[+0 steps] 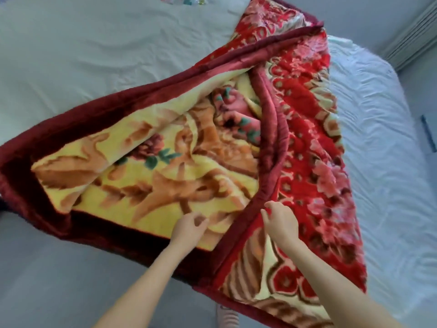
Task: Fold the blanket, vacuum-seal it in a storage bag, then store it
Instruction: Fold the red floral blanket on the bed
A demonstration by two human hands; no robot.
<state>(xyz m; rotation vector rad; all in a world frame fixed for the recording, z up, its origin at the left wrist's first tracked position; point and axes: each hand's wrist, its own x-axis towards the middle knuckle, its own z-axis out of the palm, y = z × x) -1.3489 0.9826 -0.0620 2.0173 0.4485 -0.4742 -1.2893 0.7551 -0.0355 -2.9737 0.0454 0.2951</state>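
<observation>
We read no text, label, brand or number anywhere. Blanket (212, 162) bears flower pattern only, no lettering; sheet (94, 55) plain, unmarked.

A bed (94, 55) with a pale, wrinkled sheet (378, 143) fills most of the view. Beyond its far right corner stands a white slatted panel (411, 36). A pink striped slipper (227, 316) shows at the bottom edge.

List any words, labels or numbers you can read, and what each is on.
None can be read.
The red and yellow floral plush blanket shows only flower patterns, no visible tag.
The pale bed sheet is plain.
The small dark object is too blurred.
</observation>
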